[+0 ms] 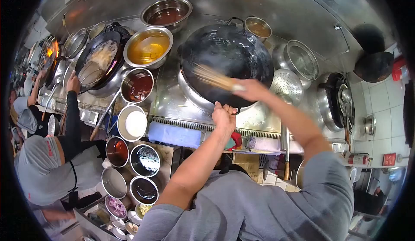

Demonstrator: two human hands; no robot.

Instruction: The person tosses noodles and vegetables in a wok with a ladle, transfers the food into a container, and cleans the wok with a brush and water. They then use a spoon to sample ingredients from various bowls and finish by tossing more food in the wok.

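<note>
A large black wok [216, 46], wet and steaming, sits over the burner in front of me. My left hand [225, 114] is closed on its near edge, around the small handle there. In my right hand [251, 90] is a bamboo wok brush [214, 78], gripped at its bound end. Its bristles, blurred by motion, point left over the near left part of the wok. A perforated ladle [286, 84] lies right of the wok, close to my right forearm.
Left of the wok stand a bowl of yellow oil [149, 46], a pot of red sauce [137, 86] and several seasoning containers. A co-worker [56, 163] holds a strainer [91, 73] over another wok. Flames [52, 49] rise farther left. A lidded pot [302, 61] stands right.
</note>
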